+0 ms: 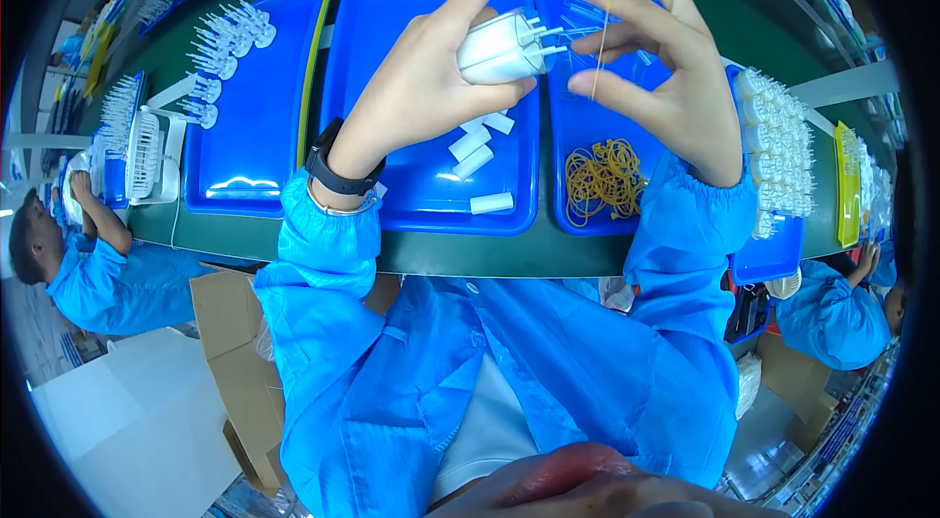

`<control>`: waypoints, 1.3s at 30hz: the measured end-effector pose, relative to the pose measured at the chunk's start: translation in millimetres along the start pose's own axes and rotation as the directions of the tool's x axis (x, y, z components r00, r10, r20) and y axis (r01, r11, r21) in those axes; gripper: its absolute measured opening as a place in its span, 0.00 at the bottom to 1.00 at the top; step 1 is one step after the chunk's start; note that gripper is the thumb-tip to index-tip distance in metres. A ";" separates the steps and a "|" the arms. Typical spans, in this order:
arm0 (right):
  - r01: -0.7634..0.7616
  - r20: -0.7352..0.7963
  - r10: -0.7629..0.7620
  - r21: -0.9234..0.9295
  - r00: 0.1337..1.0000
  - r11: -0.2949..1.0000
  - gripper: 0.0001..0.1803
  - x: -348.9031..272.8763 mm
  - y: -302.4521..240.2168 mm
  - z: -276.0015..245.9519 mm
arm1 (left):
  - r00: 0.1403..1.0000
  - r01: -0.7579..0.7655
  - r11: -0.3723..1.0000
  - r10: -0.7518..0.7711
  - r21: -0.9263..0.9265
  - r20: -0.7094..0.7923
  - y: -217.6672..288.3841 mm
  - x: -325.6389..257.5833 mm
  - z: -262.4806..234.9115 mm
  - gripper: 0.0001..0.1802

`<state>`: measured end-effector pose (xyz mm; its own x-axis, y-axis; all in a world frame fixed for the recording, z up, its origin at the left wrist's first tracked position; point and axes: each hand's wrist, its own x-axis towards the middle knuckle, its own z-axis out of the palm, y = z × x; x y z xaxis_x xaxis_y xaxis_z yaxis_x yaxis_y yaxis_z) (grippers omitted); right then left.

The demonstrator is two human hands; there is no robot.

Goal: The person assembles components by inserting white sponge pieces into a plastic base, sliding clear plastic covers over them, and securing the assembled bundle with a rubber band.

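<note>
My left hand (pixel 416 92) is wrapped round a small bundle of white cylinders in clear tubes (pixel 490 53), with thin white prongs pointing right. My right hand (pixel 681 63) is beside it, its fingers spread inside a thin yellow rubber band (pixel 601 48) that they hold stretched. The band is apart from the bundle. Below my left hand, several loose white cylinders (pixel 474 162) lie in the middle blue tray (pixel 421 210). Under my right hand, the right blue tray (pixel 560 141) holds a tangle of rubber bands (pixel 602 183) and clear tubes (pixel 580 17).
White pronged pieces (pixel 220 48) stand along the upper part of the left blue tray (pixel 245 151). Many white bundles (pixel 776 141) are stacked at right. A white rack (pixel 149 156) stands at far left. Other people work at both sides; a cardboard box (pixel 230 322) sits below the table edge.
</note>
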<state>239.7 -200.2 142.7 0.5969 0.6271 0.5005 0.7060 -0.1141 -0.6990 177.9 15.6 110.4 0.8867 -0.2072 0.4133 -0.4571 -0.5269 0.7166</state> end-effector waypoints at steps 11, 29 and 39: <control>0.136 0.115 -0.097 -0.405 0.989 0.904 0.29 -6.5 -3.5 32.0 | 0.986 0.164 0.947 -0.155 0.276 -0.054 2.7 -4.9 20.8 0.63; -0.114 0.194 0.107 0.030 0.975 0.993 0.11 6.4 7.8 14.8 | 0.956 0.293 0.693 -0.195 -0.659 0.221 7.2 0.2 -11.1 0.41; 0.000 -0.005 -0.097 0.999 0.995 -0.053 0.17 9.9 28.7 24.1 | 0.988 -0.046 0.487 -0.109 -0.872 -0.113 -0.6 7.3 -0.5 0.30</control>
<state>256.7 -178.7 115.3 0.5275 0.6312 0.5686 -0.4178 0.7755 -0.4733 184.6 14.8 113.2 0.9178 -0.0540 0.3934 -0.3238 0.4716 0.8202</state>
